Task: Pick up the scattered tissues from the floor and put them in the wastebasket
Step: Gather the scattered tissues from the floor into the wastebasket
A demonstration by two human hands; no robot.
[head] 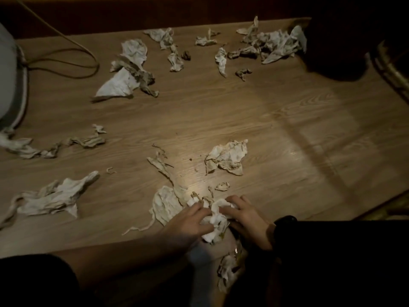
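Observation:
Several crumpled, dirty white tissues lie scattered over the wooden floor (221, 111). My left hand (190, 220) and my right hand (247, 216) press together from both sides on a white tissue wad (218, 214) near the bottom middle. A flat tissue (164, 203) lies just left of my left hand. Another crumpled tissue (228, 157) sits a little beyond my hands. More tissue (228, 269) hangs low under my right wrist. No wastebasket can be made out for sure.
A tissue heap (272, 44) lies at the far right beside a dark object (336, 47). A pale rounded object (8, 80) with a looping cord (73, 63) stands at the left. More tissues lie at the left (51, 199) and far middle (128, 72).

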